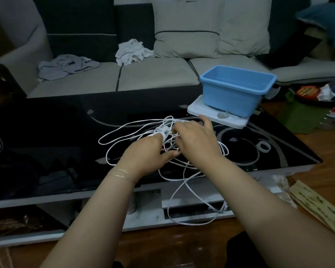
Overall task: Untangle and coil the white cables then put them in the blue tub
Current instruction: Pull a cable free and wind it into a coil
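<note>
A tangle of white cables (122, 132) sprawls over the black glass table (56, 132), with loops reaching left and one long loop hanging over the near edge. My left hand (145, 155) pinches a knotted bunch of cable at the middle of the tangle. My right hand (195, 140) lies just beside it, fingers curled into the same strands. The blue tub (238, 89) stands empty at the table's far right, on a white flat lid.
A grey sofa (153, 74) with cushions and crumpled cloths runs behind the table. Bags and packets crowd the floor at the right. A small white ring (263, 147) lies on the glass to the right of my hands.
</note>
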